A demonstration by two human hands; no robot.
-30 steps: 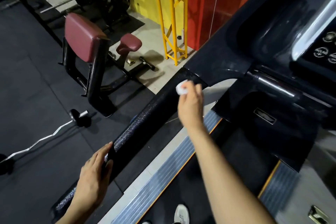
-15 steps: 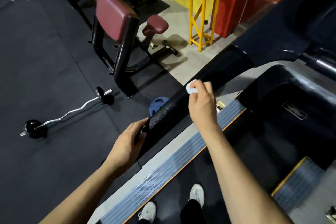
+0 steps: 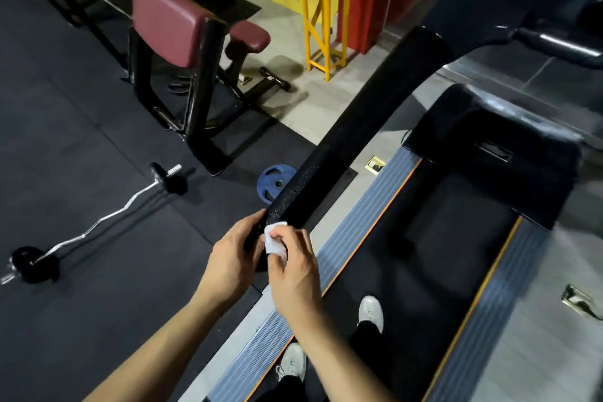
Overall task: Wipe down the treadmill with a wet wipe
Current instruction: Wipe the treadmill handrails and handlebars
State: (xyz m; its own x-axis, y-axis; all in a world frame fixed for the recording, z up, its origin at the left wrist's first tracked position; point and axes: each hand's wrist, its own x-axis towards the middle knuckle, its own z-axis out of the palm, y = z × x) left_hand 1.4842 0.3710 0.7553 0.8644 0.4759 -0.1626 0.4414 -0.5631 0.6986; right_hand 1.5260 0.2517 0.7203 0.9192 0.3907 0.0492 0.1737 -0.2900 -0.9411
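The right hand [image 3: 293,271] pinches a small crumpled white wet wipe [image 3: 273,238] against the near end of the black textured treadmill handrail [image 3: 329,153]. The left hand [image 3: 233,258] curls round that end's outer edge. Dark rubber floor [image 3: 98,303] lies open to the left, a chrome curl barbell [image 3: 98,222] well apart.

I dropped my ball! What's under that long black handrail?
Under the handrail a blue weight plate lies on the floor, partly hidden by the rail. No ball shows; whatever the rail covers can't be seen.

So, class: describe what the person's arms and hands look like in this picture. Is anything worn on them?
Both forearms are bare as far as the frame shows: no sleeves in view. The left hand and right hand wear no gloves, and no rings, watch or wristband can be seen on either. There are no markings or straps. Lower down, the person wears white shoes and dark trousers.
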